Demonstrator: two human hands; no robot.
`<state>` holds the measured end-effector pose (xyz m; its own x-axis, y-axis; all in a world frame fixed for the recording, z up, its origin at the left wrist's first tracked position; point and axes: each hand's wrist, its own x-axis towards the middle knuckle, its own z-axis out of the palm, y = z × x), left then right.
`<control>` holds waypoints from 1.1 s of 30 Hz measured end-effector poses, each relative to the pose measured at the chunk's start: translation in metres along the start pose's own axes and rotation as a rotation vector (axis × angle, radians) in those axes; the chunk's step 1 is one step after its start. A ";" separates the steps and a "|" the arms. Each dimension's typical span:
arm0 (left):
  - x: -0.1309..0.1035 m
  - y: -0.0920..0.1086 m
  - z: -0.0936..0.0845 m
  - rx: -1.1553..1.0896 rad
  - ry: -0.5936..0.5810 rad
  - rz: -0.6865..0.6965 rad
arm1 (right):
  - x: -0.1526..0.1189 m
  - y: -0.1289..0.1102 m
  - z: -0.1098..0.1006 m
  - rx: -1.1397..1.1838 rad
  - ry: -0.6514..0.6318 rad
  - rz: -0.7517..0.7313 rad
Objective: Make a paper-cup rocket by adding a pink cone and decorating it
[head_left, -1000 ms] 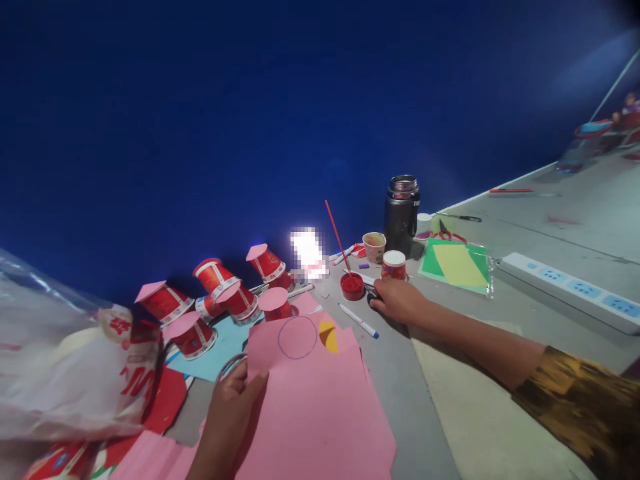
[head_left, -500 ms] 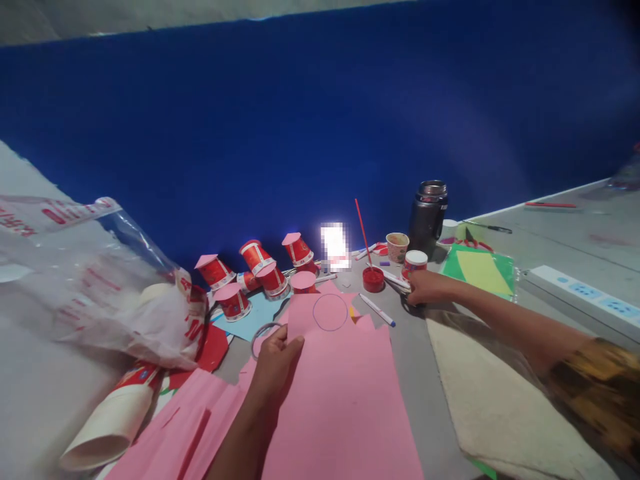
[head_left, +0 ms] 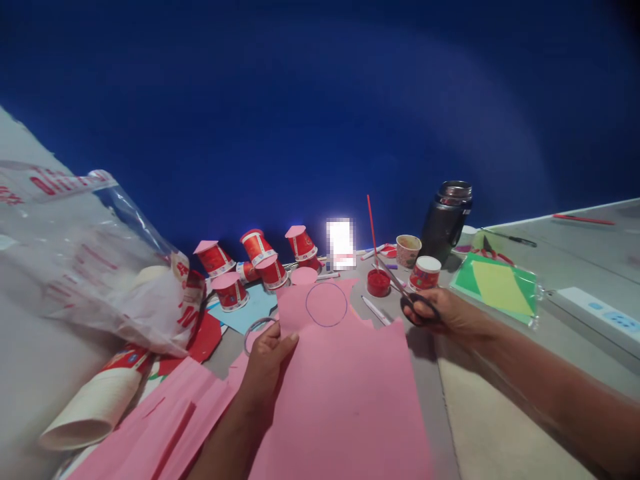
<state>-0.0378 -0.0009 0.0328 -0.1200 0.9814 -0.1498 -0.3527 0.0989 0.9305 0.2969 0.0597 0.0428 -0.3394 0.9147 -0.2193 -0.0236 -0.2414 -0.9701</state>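
Note:
My left hand (head_left: 267, 357) grips the left edge of a large pink paper sheet (head_left: 345, 400), thumb on top. A circle in dark pen is drawn near the sheet's far end, and the far edge is cut unevenly. Just beyond that hand lies a grey ring (head_left: 256, 333), partly hidden. My right hand (head_left: 437, 310) is closed on black-handled scissors (head_left: 400, 288), fingers in the loops, blades pointing up and left toward a red paint pot (head_left: 379, 283) with a red stick in it. A white-lidded red cup (head_left: 425, 273) stands behind the scissors.
Several red paper cups (head_left: 230, 291), many topped with pink paper, stand along the blue wall. To the left are a plastic bag (head_left: 125, 287) and stacked cups (head_left: 93, 410). On the right are a black flask (head_left: 447, 223), green sheets (head_left: 495, 283) and a power strip (head_left: 597, 310).
My right hand has lifted the scissors off the table near the white-lidded cup. My left hand still grips the pink sheet. The view has tilted slightly.

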 end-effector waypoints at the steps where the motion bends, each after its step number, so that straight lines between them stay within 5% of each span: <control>1: -0.001 0.000 0.001 -0.010 0.007 -0.017 | 0.012 0.003 0.009 0.017 -0.005 -0.004; 5: -0.006 0.000 0.004 -0.035 0.019 -0.050 | 0.028 0.020 0.035 0.087 -0.035 0.018; 12: -0.009 -0.002 0.002 -0.123 -0.035 -0.099 | 0.000 0.037 0.061 0.248 -0.170 0.126; 17: -0.011 -0.003 0.007 -0.091 -0.001 -0.091 | 0.000 0.037 0.074 0.201 -0.053 0.136; 28: -0.015 -0.009 0.017 0.008 0.253 -0.017 | -0.001 0.036 0.079 0.188 -0.126 0.187; 33: -0.008 -0.012 0.004 0.050 0.247 -0.049 | -0.002 0.043 0.066 0.164 -0.132 0.150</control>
<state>-0.0292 -0.0094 0.0238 -0.3292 0.9059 -0.2665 -0.3183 0.1592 0.9345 0.2346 0.0266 0.0081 -0.4698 0.8172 -0.3339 -0.1123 -0.4305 -0.8956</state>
